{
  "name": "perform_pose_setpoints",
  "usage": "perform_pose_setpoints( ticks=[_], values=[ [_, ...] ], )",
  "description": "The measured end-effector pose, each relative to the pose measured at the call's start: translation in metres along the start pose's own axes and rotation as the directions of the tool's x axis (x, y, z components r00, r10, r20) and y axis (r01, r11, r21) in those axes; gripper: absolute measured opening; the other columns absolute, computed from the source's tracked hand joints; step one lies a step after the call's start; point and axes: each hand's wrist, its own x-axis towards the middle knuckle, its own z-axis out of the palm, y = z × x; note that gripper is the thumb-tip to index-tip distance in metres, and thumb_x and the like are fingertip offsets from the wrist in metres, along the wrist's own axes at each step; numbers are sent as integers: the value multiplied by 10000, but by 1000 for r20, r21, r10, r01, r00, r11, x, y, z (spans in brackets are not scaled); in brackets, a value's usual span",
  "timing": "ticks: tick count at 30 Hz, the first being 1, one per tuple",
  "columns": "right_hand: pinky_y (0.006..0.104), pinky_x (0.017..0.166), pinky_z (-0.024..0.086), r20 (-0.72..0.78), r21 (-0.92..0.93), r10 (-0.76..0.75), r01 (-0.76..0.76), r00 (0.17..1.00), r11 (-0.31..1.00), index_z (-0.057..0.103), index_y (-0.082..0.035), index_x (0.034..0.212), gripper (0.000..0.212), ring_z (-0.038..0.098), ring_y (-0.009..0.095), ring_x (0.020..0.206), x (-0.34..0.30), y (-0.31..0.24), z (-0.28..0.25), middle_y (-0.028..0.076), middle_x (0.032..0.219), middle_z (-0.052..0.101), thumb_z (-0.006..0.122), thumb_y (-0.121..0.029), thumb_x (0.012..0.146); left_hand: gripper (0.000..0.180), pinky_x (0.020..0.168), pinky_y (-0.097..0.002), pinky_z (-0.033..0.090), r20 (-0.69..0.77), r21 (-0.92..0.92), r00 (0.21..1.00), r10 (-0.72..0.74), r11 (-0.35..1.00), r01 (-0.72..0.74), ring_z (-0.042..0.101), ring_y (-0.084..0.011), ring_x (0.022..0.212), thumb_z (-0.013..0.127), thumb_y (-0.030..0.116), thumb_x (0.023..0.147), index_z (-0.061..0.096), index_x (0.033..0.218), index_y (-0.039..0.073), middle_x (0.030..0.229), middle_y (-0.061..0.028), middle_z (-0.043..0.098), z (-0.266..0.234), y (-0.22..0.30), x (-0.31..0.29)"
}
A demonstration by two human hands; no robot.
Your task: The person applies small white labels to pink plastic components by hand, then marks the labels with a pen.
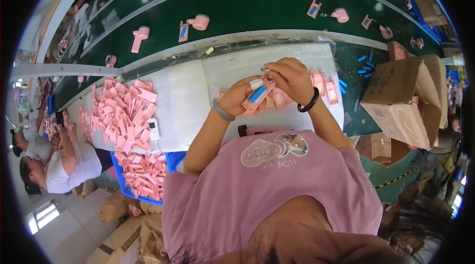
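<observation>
My left hand (234, 99) is closed around a pink plastic casing (251, 105), tilted, with a blue cylindrical battery (258, 93) lying in it. A small white part (256, 84) sits at the casing's upper end, beside my left fingertips. My right hand (292, 77) is bent over that same end, its thumb and fingers pinched together on a small metallic-looking piece (265, 69) with thin wires. Exactly what this piece is cannot be made out. Below and right of my hands, a row of pink casings (279, 100) lies on the white work surface (309, 59), partly hidden by my hands.
A heap of pink casings (123, 108) covers the left side, above a blue crate (173, 160) of more. Loose blue batteries (367, 68) and a cardboard box (396, 101) are at right. Pink round-headed units (199, 22) lie on the green belt (227, 7) beyond. Co-workers sit at far left.
</observation>
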Motion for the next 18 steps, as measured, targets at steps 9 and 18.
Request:
perform_pose_setpoints(
  ticks=[9,18],
  values=[
    [356,731,469,-57,-54,-27,24,998,998,616,-47,998,274,592,289,823,-18,-40,-17,108,907,643,651,28,737,289,465,-282,489,-207,272,892,402,899,-342,567,-132,598,440,233,957,495,1169,45,850,-74,594,57,-9,-29],
    [352,663,465,-182,60,-49,60,982,996,623,-45,896,196,590,272,749,-28,-61,-16,88,861,644,680,11,717,323,529,-243,477,-119,530,786,606,708,-466,545,-90,658,462,82,912,446,1232,37,898,-57,579,79,-21,-38]
  ],
)
